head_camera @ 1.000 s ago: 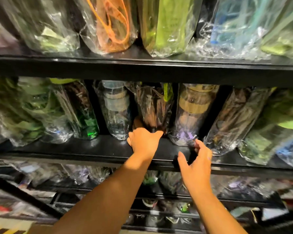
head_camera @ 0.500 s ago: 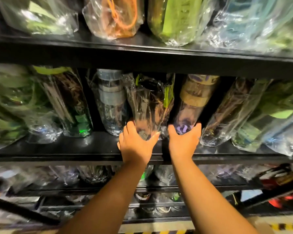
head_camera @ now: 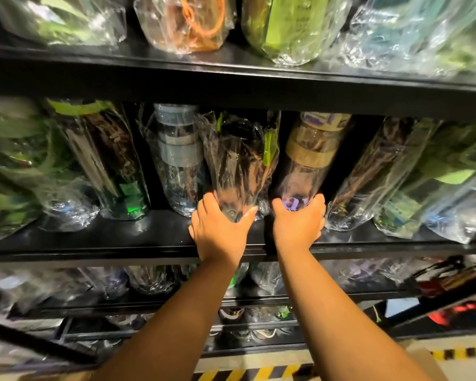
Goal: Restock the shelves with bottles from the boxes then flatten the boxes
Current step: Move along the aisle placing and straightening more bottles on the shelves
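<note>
At centre frame, on the middle shelf, two film-wrapped bottles stand side by side, each taken at its base by one hand.

Left hand: fingers curled round the foot of the dark bottle, with the thumb on its right flank. Right hand: fingers likewise wrapped round the base of the tan-banded bottle, whose clear lower part shows a purple mark.

Both bottles lean back, their tops close under the upper shelf, and the two wrappers touch between the hands. Just left of the dark bottle stands a grey-capped bottle. More wrapped bottles fill the row out to both edges of the frame, and the shelves above and below as well.

Handling, as judged: each bottle looks rigid and apparently empty, so light. The loose, crinkled film is probably slick, and a grip on film alone could slide or tear. Hold is best taken low, round the firm base as shown, pressing through the film to the body.

The neighbours stand close, so a sideways push may tip them. The step in hand appears to be seating these two bottles in the row. No box is clearly seen, save a tan edge at lower right that may be cardboard.
</note>
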Motion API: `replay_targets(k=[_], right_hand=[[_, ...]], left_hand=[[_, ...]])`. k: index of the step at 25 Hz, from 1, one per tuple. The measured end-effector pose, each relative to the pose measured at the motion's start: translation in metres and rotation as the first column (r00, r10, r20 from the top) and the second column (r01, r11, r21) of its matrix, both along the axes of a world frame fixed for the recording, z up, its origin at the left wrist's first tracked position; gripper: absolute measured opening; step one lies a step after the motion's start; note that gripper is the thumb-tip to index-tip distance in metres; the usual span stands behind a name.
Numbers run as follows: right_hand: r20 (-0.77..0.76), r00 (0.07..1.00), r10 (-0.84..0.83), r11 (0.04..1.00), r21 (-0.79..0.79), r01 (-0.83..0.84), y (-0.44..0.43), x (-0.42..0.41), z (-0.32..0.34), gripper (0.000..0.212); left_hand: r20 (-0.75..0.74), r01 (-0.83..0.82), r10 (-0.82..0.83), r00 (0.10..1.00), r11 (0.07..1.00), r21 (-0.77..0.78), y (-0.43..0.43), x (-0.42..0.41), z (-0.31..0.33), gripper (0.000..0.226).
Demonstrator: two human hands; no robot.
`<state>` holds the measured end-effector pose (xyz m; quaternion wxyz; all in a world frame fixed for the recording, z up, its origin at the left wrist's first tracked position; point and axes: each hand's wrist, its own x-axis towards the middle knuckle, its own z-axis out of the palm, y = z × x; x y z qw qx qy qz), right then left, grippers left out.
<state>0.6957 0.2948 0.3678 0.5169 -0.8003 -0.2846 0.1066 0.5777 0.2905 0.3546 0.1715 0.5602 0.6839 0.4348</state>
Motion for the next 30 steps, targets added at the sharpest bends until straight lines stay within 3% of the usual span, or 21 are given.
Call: replay_targets(k=[4,12,14,16,18,20,22,26,30], right_hand=[[0.065,0.994,0.085,0.991,0.101,-0.091,-0.023,0.002,-0.007,0.070],[0.114,0.982,0.148,0.985,0.073,-0.156,-0.042,0.006,-0.011,0.081],[0.095,0.974,0.204,0.977,0.043,-0.209,-0.043,0.011,-0.015,0.084],[0.050,0.964,0.263,0.963,0.044,-0.265,-0.053,0.013,-0.014,0.093],[-0.006,0.969,0.246,0.964,0.102,-0.244,-0.073,0.008,-0.010,0.090],[0.049,0.969,0.243,0.946,0.210,-0.248,-0.097,-0.006,-0.007,0.065],[0.131,0.919,0.372,0.886,0.245,-0.394,-0.111,-0.034,-0.005,0.046],[0.139,0.765,0.629,0.748,0.158,-0.645,-0.082,-0.091,-0.002,0.044],[0.068,0.773,0.631,0.760,0.143,-0.633,-0.044,-0.124,0.001,0.043]], left_hand=[[0.016,0.011,-0.011,1.000,1.000,-0.002,-0.003,-0.001,0.003,0.084],[-0.031,0.074,-0.076,0.997,0.996,-0.045,-0.003,-0.004,0.001,0.082],[0.045,0.160,-0.157,0.987,0.985,-0.068,-0.005,-0.010,0.003,0.090],[0.225,0.293,-0.256,0.940,0.944,-0.152,-0.009,-0.022,0.008,0.105],[0.306,0.347,-0.293,0.906,0.928,-0.137,-0.020,-0.045,0.008,0.099],[0.209,0.213,-0.219,0.953,0.976,0.053,-0.033,-0.073,0.004,0.079],[0.178,0.030,-0.055,0.982,0.989,0.143,-0.036,-0.103,0.002,0.076],[0.237,-0.138,0.133,0.962,0.990,0.005,-0.012,-0.146,0.009,0.098],[0.214,-0.155,0.162,0.963,0.987,-0.052,0.012,-0.161,0.015,0.107]])
